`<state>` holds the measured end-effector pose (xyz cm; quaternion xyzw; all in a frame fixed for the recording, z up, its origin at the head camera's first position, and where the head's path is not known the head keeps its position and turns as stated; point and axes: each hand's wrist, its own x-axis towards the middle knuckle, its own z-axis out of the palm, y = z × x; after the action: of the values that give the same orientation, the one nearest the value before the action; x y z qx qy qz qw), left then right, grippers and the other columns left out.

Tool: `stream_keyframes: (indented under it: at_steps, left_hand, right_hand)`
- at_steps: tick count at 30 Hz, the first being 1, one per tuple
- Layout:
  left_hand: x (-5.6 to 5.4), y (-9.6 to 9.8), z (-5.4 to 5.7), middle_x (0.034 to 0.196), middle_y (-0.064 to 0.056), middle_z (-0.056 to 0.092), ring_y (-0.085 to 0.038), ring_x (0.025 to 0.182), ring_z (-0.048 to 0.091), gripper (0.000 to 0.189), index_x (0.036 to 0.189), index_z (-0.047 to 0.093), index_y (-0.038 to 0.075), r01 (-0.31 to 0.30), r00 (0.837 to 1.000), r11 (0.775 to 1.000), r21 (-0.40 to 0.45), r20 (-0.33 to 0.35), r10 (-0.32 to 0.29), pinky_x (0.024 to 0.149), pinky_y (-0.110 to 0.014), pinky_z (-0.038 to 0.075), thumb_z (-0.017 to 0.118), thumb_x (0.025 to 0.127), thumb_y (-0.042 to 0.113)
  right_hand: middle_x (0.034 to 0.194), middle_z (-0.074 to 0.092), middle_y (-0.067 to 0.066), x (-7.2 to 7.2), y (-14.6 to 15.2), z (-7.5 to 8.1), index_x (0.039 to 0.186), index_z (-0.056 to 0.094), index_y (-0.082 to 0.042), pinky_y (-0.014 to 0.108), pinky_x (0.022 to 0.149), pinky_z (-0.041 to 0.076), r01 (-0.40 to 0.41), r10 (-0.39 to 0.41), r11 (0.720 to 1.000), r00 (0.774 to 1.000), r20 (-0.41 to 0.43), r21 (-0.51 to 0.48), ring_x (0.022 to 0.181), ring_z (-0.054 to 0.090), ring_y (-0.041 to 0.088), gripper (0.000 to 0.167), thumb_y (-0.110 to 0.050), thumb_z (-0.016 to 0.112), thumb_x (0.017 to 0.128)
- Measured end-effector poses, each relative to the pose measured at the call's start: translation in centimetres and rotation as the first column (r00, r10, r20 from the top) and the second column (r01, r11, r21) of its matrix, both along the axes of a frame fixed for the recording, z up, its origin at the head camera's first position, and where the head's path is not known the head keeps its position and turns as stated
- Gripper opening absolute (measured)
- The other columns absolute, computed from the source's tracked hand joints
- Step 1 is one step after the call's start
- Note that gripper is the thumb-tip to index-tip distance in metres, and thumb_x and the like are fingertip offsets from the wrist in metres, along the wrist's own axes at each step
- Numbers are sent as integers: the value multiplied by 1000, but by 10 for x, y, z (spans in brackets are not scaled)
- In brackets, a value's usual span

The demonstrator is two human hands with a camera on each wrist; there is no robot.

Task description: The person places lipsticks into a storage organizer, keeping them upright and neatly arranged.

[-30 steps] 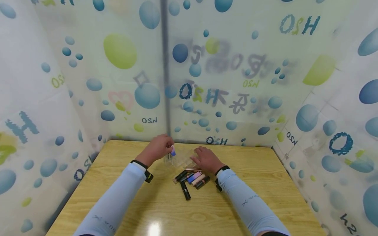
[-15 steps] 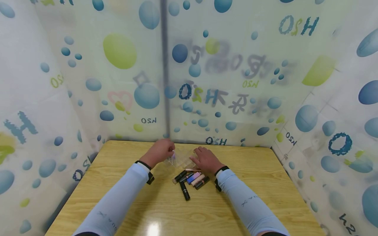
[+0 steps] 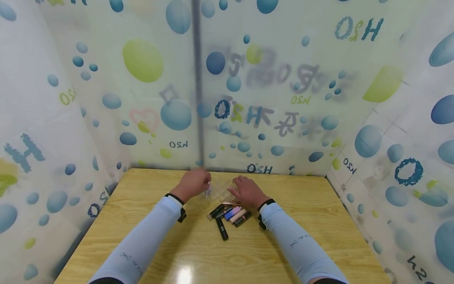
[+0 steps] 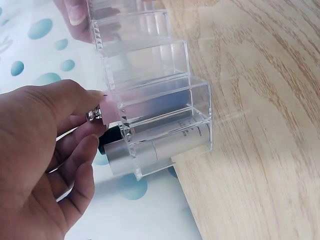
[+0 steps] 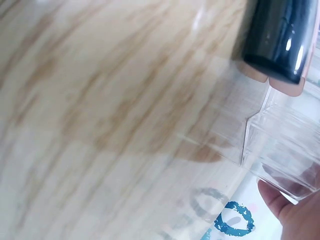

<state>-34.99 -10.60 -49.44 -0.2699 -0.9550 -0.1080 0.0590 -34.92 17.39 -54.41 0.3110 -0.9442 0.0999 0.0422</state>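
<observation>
A clear stepped lipstick organizer (image 3: 221, 191) stands near the back of the table, between both hands. My left hand (image 3: 193, 184) pinches the pink end of a pink-to-blue lipstick (image 4: 150, 103) with a small silver ornament. Most of this lipstick's length lies inside an organizer compartment. Beside it, in the end compartment, are a silver tube (image 4: 150, 154) and a dark-capped tube (image 4: 111, 137). My right hand (image 3: 248, 192) holds the organizer's other end, thumb against the clear wall. Compartments nearer that hand look vacant in the left wrist view.
Several loose lipsticks lie in front of the organizer, among them a black one (image 3: 222, 229), a blue-pink one (image 3: 232, 213) and a pale pink one (image 3: 238, 216). A patterned curtain (image 3: 298, 150) rises behind the wooden table (image 3: 283, 252).
My left hand has lowered, and the pink-to-blue lipstick has gone from above the organizer down into a compartment. The right hand and the loose lipsticks have stayed put.
</observation>
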Motion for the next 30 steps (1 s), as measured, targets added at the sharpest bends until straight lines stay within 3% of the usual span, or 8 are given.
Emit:
stream_keyframes:
  at_steps: [12, 14, 20, 27, 30]
  left_hand:
    - [4, -3, 3, 87, -1, 65, -16, 74, 57, 9, 97, 72, 13, -17, 1000, 1000, 18, 14, 16, 71, -39, 53, 79, 101, 17]
    - [5, -4, 4, 89, -1, 67, -16, 75, 59, 9, 103, 75, 11, -27, 999, 999, 30, 20, 26, 74, -41, 56, 80, 100, 18]
    - [9, -7, 6, 105, -4, 74, -18, 85, 69, 31, 128, 77, 6, -54, 998, 996, 67, 20, 52, 83, -45, 63, 79, 101, 22]
    - [18, -11, 9, 112, -3, 71, -20, 95, 71, 30, 124, 74, 9, -58, 998, 993, 102, -14, 60, 83, -44, 62, 82, 101, 26]
    - [27, -12, 10, 111, -3, 69, -20, 94, 70, 25, 120, 74, 9, -49, 998, 990, 134, -30, 53, 81, -43, 62, 81, 101, 24]
  right_hand:
    - [140, 66, 16, -2, 1, -3, 148, 62, -3, 53, 112, 53, -4, 4, 1000, 1000, -14, 6, 128, 66, 34, 59, -50, 44, 119]
    - [140, 66, 16, -2, 1, -2, 148, 62, -3, 53, 112, 53, -7, 7, 1000, 1000, -15, 2, 127, 66, 34, 58, -50, 45, 119]
    - [139, 66, 15, -2, 2, -2, 148, 61, -3, 53, 110, 54, -18, 17, 1000, 1000, -15, -7, 126, 66, 34, 57, -49, 45, 119]
    - [141, 65, 16, -1, 2, -2, 149, 60, -3, 54, 111, 53, -12, 12, 1000, 1000, -6, -8, 128, 65, 35, 57, -49, 45, 119]
    - [141, 65, 16, -1, 2, -3, 149, 60, -3, 54, 112, 53, -11, 11, 1000, 1000, -7, -4, 129, 65, 35, 57, -49, 45, 119]
